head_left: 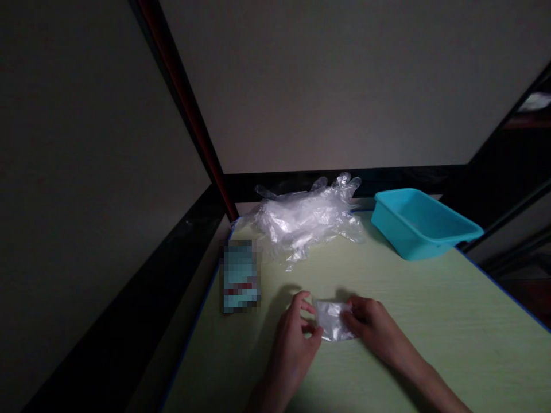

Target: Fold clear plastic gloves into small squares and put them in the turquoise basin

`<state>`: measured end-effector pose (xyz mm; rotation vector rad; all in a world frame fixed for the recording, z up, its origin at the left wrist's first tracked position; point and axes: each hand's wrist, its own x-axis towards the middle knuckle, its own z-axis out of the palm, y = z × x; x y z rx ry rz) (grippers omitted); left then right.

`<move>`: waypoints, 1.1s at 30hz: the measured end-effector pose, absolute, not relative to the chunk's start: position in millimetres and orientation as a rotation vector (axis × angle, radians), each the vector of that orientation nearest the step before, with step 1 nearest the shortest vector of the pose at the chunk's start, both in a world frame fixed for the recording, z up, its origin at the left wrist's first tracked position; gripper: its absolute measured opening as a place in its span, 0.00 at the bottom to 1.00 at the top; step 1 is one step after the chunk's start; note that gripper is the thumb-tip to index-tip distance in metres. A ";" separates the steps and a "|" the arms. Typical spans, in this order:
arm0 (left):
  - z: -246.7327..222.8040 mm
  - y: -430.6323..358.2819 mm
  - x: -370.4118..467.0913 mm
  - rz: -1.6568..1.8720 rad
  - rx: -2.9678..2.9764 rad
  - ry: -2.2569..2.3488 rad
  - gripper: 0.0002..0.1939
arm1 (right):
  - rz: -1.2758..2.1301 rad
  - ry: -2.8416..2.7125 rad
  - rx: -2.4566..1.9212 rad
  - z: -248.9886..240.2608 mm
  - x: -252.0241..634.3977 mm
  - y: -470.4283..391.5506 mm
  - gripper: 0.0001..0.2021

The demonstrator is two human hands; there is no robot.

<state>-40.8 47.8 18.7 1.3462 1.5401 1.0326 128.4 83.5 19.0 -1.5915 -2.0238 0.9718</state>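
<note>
Nearest the camera, both forearms reach in over the near edge of a pale green table (430,321) and meet a little left of its middle. The left hand (295,332) lies with its fingers curled and the thumb and forefinger pinching the left edge of a small folded clear plastic piece (333,320), which rests flat on the tabletop between the two hands. The right hand (370,321) grips the same piece from its right side, fingertips pressed onto the plastic and the palm down on the table just behind it. The light is dim, so whether the folded piece is a glove or a small bag cannot be told. Further out, close to the left edge of the table, lies a small flat packet (240,276) whose face is blurred and cannot be read. Beyond it, towards the far left corner, sits a loose heap of clear plastic gloves (301,221), several crumpled finger shapes sticking up at the back; the heap stands well apart from the hands. To the right of the heap, at the far edge, a turquoise plastic tub (419,226) stands tilted, its open side up. A dark frame runs along the far and left edges, with a plain wall behind it.
</note>
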 end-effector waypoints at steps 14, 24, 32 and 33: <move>19.0 47.0 -39.1 1.011 1.331 1.574 0.30 | 0.902 -2.065 -1.560 29.8 125.0 82.5 0.09; 13.1 49.6 -39.1 1.051 1.338 1.560 0.33 | 0.776 -2.126 -1.599 29.9 117.4 87.5 0.05; 16.8 49.2 -38.8 1.062 1.326 1.538 0.32 | 0.472 -2.226 -1.280 38.2 121.6 66.4 0.09; 17.4 49.2 -38.7 1.062 1.325 1.536 0.32 | 0.443 -2.288 -1.242 37.8 121.0 63.7 0.10</move>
